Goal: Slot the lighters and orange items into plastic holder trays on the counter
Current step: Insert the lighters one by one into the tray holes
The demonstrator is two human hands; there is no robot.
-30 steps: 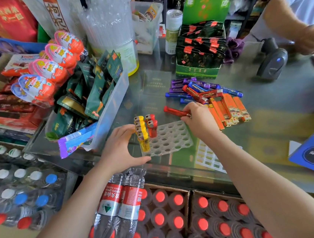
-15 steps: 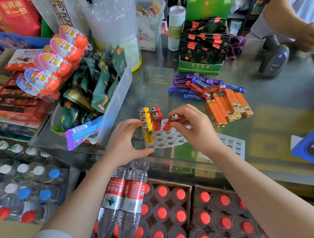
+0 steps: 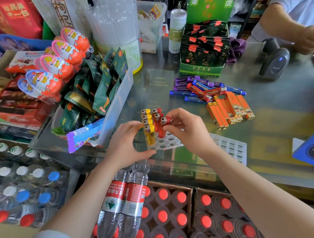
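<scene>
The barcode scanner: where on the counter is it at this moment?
In the head view the barcode scanner sits at the counter's far right, right of the green display box and beside another person's hand.

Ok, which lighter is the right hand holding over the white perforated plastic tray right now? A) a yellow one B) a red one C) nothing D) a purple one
B: the right hand pinches a red plastic lighter with a silver metal top above the white perforated plastic tray, beside the standing red and yellow ones.
</scene>
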